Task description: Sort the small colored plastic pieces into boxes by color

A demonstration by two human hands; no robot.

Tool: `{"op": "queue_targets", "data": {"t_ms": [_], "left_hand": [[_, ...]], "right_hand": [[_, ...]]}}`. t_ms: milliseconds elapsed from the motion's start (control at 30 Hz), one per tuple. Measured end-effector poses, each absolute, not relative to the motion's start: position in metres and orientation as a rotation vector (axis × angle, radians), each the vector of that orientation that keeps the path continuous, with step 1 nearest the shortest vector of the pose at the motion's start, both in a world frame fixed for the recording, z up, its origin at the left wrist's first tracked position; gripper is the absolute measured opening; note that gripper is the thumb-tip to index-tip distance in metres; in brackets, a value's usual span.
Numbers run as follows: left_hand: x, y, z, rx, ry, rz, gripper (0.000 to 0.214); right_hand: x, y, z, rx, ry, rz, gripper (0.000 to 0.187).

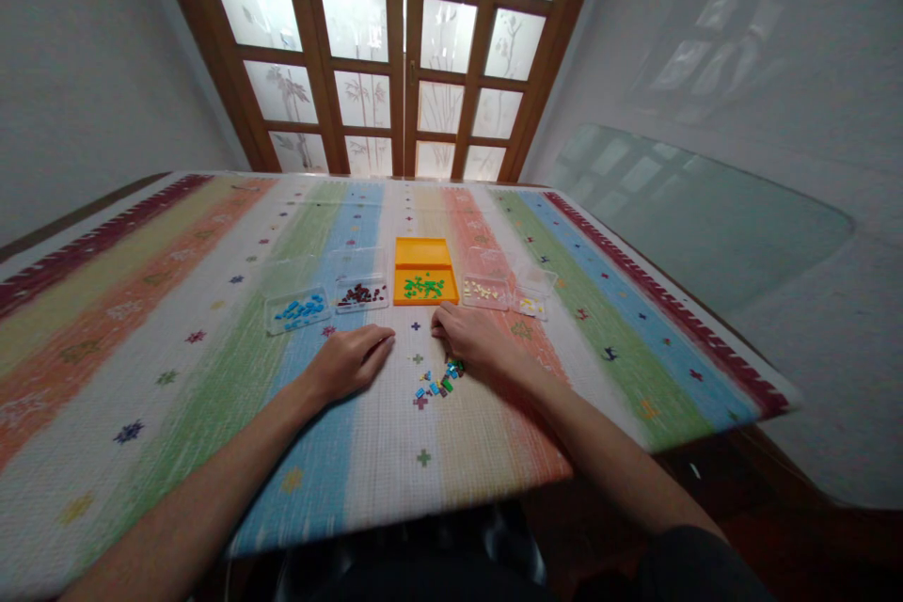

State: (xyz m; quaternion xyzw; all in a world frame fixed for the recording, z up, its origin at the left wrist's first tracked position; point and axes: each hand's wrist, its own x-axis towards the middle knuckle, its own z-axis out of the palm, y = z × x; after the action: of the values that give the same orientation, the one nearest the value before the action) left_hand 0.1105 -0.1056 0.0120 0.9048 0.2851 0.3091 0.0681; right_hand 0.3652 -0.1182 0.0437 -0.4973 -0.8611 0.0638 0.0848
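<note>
My left hand (351, 359) rests palm down on the striped tablecloth (176, 376), fingers together and stretched flat, holding nothing. My right hand (471, 340) lies palm down beside a small heap of mixed coloured bricks (438, 382), its fingers loosely extended; nothing shows in it. Behind the hands stands a row of small boxes: a clear one with blue bricks (297, 309), a clear one with dark red bricks (361, 293), an orange one with green bricks (424, 286), a clear one with pale yellow bricks (483, 291) and another clear one (531, 304).
The boxes' open lids lie flat behind them. The table's right edge (677, 306) drops off close to a leaning glass sheet (705, 216) by the wall. Wooden glazed doors (405, 47) stand behind the table.
</note>
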Motion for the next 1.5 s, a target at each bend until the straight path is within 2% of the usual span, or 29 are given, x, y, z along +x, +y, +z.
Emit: {"op": "queue_targets", "data": {"t_ms": [367,833,1100,1500], "left_hand": [[0.11,-0.105,0.011,2.715,0.866,0.887,0.027],[0.11,-0.105,0.011,2.725,0.85,0.881,0.026],[0.111,-0.106,0.012,2.728,0.836,0.88,0.025],[0.112,-0.106,0.013,2.711,0.851,0.85,0.025]], "right_hand": [[0.386,-0.109,0.035,-1.653,-2.32,0.308,0.01],[0.393,-0.102,0.042,-1.477,-2.273,0.399,0.009],[0.395,-0.068,0.065,-1.418,-2.252,0.339,0.004],[0.38,-0.022,0.053,-1.591,-2.463,0.143,0.008]]}}
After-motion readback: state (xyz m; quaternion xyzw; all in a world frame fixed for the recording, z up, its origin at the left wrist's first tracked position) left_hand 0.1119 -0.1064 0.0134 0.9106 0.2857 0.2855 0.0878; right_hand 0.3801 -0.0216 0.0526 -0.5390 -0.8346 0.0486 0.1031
